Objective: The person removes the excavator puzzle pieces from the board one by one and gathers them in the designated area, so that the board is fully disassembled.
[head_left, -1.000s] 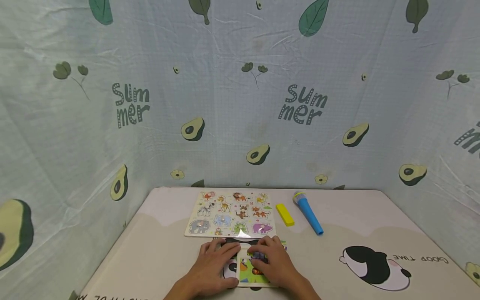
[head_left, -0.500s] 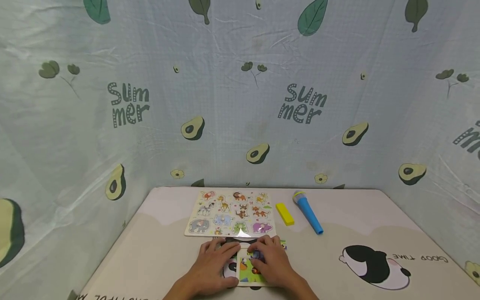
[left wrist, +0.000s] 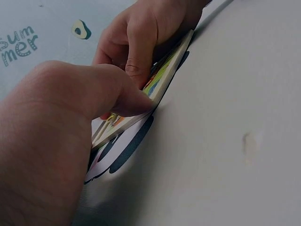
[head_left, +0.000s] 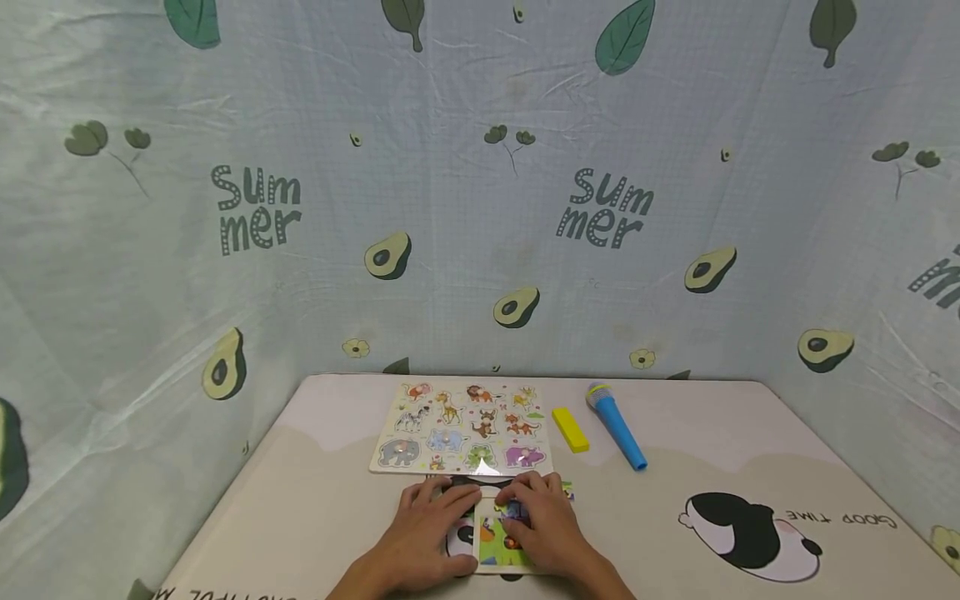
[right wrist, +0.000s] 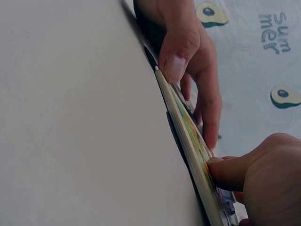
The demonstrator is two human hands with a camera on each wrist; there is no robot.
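Observation:
A small jigsaw puzzle board (head_left: pixel 489 554) with a pale rim and a green, colourful picture lies on the table near me. My left hand (head_left: pixel 420 537) holds its left side, the thumb at the near corner and the fingertips around the far one. On the picture, my right hand (head_left: pixel 555 533) bends its thumb and fingers around a purple-grey puzzle piece (head_left: pixel 517 510), mostly hidden under them. The right wrist view shows the board's edge (right wrist: pixel 181 125) low over the tabletop, with the right thumb (right wrist: pixel 225 172) against the picture.
Just behind the hands lies an animal peg puzzle (head_left: pixel 461 429). To its right are a yellow block (head_left: pixel 570 429) and a blue toy microphone (head_left: pixel 618 429). A small colourful bit (head_left: pixel 567 490) shows beyond the right hand. Printed curtains (head_left: pixel 450 208) surround the table.
Both hands and the puzzle board stay nearly in place. The left curtain's prints have shifted to the left; the things on the table have not moved.

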